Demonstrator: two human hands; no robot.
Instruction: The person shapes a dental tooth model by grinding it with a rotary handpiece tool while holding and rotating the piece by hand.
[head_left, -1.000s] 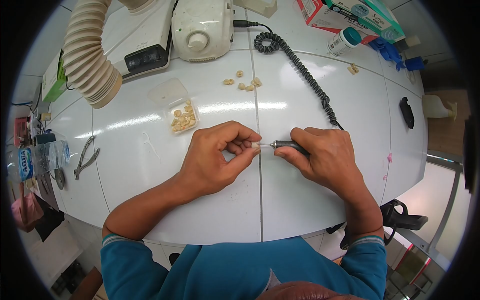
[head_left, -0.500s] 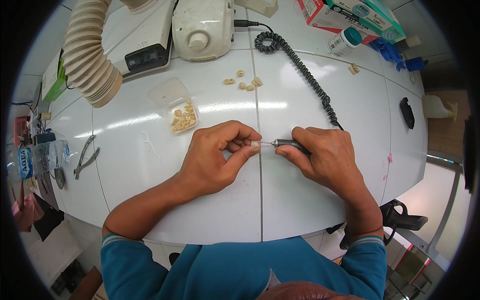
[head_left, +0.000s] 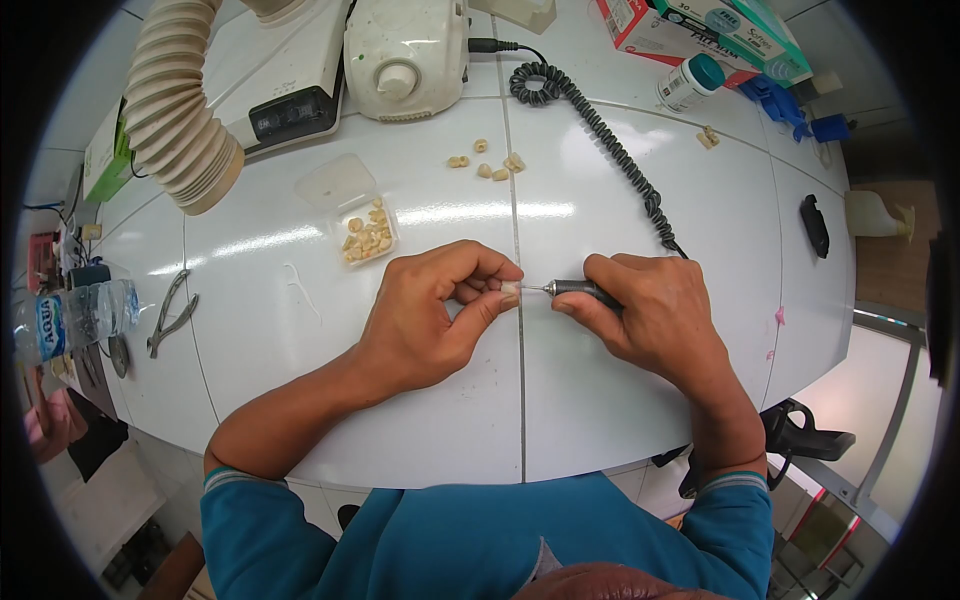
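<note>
White tabletop point(head_left: 430, 430): holding arrangement and count

At centre, the left hand point(head_left: 425, 310) pinches one pale piece point(head_left: 510, 288), apparently exposing its right end to one thin bit point(head_left: 535, 287); contact cannot be confirmed. The right hand point(head_left: 655, 305) grips one handpiece point(head_left: 575, 288), presumably for steadiness. Farther lie at least five loose pieces point(head_left: 484, 172) and, left, one open box point(head_left: 340, 185).

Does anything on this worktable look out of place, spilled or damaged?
Slightly odd: several tooth-shaped pieces lie loose outside the open box, which holds similar ones; perhaps deliberately set out. No damage stands out.
</note>
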